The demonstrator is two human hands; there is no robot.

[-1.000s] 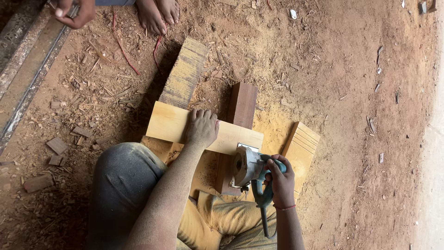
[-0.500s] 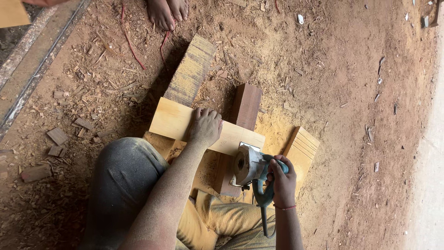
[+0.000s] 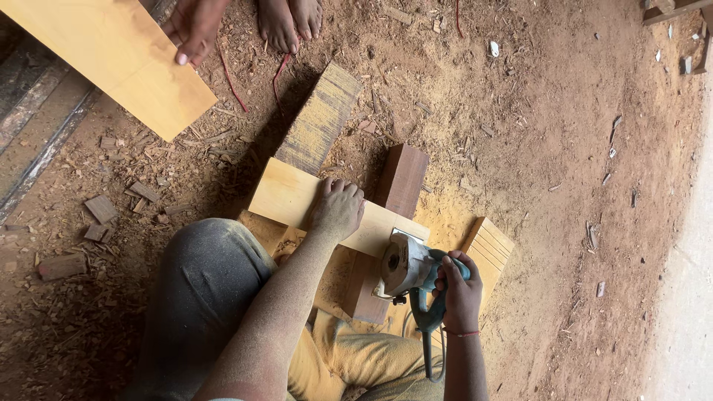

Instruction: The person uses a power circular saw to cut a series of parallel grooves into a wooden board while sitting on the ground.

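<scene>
- Two hands busy, frame centre: our left hand (image 3: 338,210) pins the pale plank (image 3: 293,199), fingers spread flat
- our right hand (image 3: 460,289) grips the power saw (image 3: 407,269), fingers clamped; mid-cut we judge; steady feed needed

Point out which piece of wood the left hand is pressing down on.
The pale flat board lying crosswise under the left hand. Unlike the dark brown block and the rough long beam beneath it, it is light yellow and smooth.
</scene>
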